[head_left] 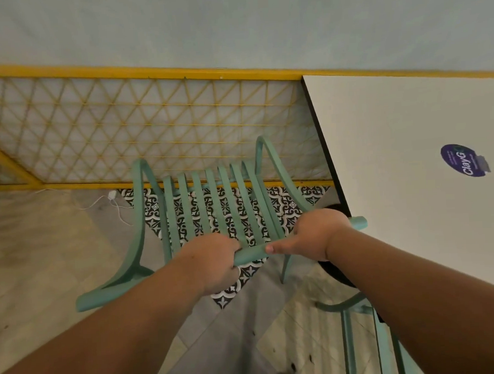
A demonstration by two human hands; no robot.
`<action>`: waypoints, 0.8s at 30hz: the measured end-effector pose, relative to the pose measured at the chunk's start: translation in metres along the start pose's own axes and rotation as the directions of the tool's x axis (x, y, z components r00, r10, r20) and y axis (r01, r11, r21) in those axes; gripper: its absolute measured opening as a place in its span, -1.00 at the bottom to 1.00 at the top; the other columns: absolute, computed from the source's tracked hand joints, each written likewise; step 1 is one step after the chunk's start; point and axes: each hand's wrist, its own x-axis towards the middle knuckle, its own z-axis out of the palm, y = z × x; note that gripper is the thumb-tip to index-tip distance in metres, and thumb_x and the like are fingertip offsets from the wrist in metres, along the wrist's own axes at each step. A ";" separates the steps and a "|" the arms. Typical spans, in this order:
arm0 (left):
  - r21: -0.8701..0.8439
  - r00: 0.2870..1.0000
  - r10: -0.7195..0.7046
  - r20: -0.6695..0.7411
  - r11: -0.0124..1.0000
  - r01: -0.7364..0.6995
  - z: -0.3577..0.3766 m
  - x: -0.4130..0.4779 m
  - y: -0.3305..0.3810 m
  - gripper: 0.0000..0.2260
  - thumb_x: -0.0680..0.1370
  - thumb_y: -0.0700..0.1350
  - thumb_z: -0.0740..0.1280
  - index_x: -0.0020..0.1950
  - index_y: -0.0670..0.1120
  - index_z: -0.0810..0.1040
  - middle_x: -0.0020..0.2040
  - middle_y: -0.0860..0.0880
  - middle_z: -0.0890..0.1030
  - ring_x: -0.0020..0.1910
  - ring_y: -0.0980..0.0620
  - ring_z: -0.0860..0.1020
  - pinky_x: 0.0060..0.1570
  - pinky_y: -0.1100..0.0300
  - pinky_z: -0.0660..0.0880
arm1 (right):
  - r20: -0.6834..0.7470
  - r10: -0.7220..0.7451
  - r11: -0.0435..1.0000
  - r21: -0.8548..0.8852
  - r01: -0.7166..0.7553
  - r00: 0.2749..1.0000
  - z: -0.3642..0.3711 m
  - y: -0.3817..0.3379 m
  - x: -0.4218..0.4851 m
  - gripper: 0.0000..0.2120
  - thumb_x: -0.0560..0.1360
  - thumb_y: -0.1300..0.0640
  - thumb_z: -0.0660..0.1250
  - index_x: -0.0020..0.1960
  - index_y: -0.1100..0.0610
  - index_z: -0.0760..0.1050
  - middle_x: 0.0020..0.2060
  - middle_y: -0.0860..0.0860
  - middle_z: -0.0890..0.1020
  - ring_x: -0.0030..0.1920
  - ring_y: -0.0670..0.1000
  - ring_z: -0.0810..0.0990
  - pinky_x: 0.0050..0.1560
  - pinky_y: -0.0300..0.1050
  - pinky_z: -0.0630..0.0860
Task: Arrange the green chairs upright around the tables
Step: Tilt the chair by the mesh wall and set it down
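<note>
A green slatted chair point(212, 203) is held in front of me, just left of the white table point(396, 164). Its curved armrests rise on either side and its slats run away from me. My left hand point(215, 260) and my right hand point(314, 234) both grip the chair's top rail, close together. Part of a second green chair point(361, 323) shows at the lower right, beside the table's edge. The held chair's legs are mostly hidden.
A yellow lattice fence point(150, 120) runs along the back. A white cable and plug point(109, 199) lie on the floor by it. Patterned black-and-white tiles point(231, 290) lie under the chair. A purple sticker point(462, 161) is on the table. The table's dark base point(333, 271) stands under it.
</note>
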 end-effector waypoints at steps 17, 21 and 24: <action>-0.012 0.852 -0.097 -0.515 0.994 0.106 0.008 -0.021 -0.018 -0.64 0.50 0.30 0.13 -0.15 0.11 0.58 -0.33 0.15 0.51 -0.33 0.13 0.48 -0.13 0.09 0.47 | 0.020 -0.017 0.994 0.113 0.015 1.000 0.001 -0.009 0.007 0.12 -0.08 -0.87 -0.19 -0.30 0.03 0.63 -0.39 -0.03 0.64 -0.32 -0.01 0.64 -0.28 -0.05 0.52; -0.074 0.731 -0.515 -0.447 0.836 0.544 0.002 -0.025 -0.011 -0.49 0.51 0.31 -0.05 -0.29 0.03 0.52 -0.40 0.10 0.46 -0.34 0.06 0.40 -0.08 -0.04 0.20 | 0.184 -0.107 0.967 0.247 0.059 0.977 -0.020 -0.001 0.012 0.22 -0.06 -0.85 -0.12 0.09 -0.01 0.68 -0.02 -0.03 0.64 0.08 0.07 0.58 0.29 0.17 0.47; -0.047 0.718 -0.619 -0.317 0.767 0.640 0.004 -0.036 -0.026 -0.42 0.45 0.36 -0.10 -0.29 0.00 0.54 -0.35 0.00 0.51 -0.28 -0.07 0.44 0.03 -0.15 0.27 | 0.145 -0.161 0.953 0.281 0.115 0.976 -0.020 0.010 0.011 -0.12 0.10 -0.76 -0.01 -0.09 -0.14 0.68 -0.05 -0.08 0.65 0.14 0.08 0.61 0.26 0.11 0.43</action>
